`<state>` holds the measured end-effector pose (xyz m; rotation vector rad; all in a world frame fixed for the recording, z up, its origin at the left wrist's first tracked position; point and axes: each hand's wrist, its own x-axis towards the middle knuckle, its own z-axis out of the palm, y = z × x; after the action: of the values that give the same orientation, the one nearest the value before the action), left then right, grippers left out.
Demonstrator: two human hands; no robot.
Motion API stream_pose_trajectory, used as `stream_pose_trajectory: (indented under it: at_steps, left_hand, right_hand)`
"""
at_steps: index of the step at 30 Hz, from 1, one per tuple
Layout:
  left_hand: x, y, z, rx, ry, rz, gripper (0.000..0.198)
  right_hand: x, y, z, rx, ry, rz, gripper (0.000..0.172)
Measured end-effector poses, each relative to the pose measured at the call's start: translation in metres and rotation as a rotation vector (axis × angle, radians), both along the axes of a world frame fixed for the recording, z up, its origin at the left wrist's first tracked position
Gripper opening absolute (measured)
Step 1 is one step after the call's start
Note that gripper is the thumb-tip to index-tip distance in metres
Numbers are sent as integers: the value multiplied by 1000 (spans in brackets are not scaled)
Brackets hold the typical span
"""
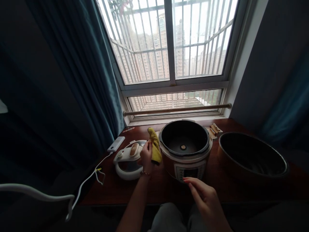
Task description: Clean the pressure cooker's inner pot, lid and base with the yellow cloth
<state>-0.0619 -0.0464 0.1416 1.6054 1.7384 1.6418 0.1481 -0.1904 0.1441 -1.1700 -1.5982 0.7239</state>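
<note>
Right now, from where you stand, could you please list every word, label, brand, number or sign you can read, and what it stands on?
No text can be read with certainty.
Cooker, front control panel: small markings, too small to read.
Lid, brown handle piece: a round mark, illegible.
White device: marks too small to read.
Yellow tag on the cable: no legible lettering.

Clock face on head view. 7 o'clock: right side of pressure-cooker lid (129, 159) partly hidden behind left hand (146, 154), which also covers part of yellow cloth (156, 151). 5 o'clock: control panel (180, 174) markings too small to read; right hand (205, 195) overlaps its lower edge, contact undeterminable. 4 o'clock: floor of brown pot (253, 151) lost in shadow. 8 o'clock: white cable (36, 192) cropped by left edge.
</note>
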Motion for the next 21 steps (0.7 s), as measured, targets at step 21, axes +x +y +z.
stream_pose_trajectory:
  at_steps: [21]
  left_hand:
    - [158, -95, -30, 316, 618, -698, 29]
  right_hand:
    - [-1, 11, -56, 164, 226, -634, 52]
